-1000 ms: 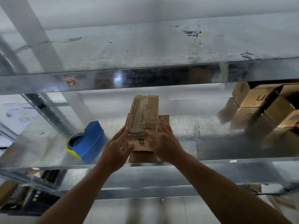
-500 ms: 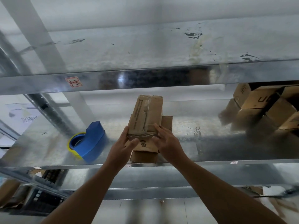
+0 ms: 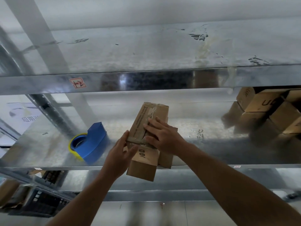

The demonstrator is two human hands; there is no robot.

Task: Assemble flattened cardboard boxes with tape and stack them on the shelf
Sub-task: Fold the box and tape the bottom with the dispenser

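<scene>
A cardboard box (atop a lower box on the shelf) is pressed by the right hand, fingers spread flat, and touched by the left hand, fingers straight.

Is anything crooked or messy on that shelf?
Yes. The lower brown cardboard box pokes out past the front edge of the grey metal shelf, and the clear tape on the upper brown cardboard box looks wrinkled and torn.

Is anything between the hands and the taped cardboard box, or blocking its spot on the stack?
Nothing visible. The left hand and right hand touch the taped brown cardboard box, which lies on a lower cardboard box; the blue tape dispenser sits apart, leftward.
</scene>
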